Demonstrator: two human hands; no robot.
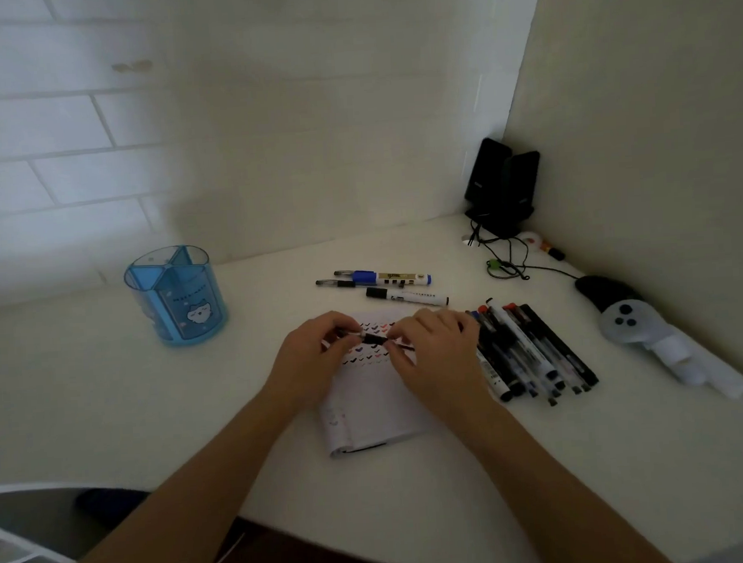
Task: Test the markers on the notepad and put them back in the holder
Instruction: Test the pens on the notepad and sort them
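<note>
So the blue see-through holder (174,293) with a cat on it stands upright, well off to the left. The notepad (369,407) lies flat in the middle, with rows of little colored ticks up top. One black marker (373,339) is held level over it. Three markers (387,284) lie behind the pad, and a bunch (535,349) sits side by side just right of it.

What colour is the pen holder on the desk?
Translucent blue with a cartoon face, the holder shows in the head view.

blue holder (177,295), white notepad (377,407) with checkmarks
</note>
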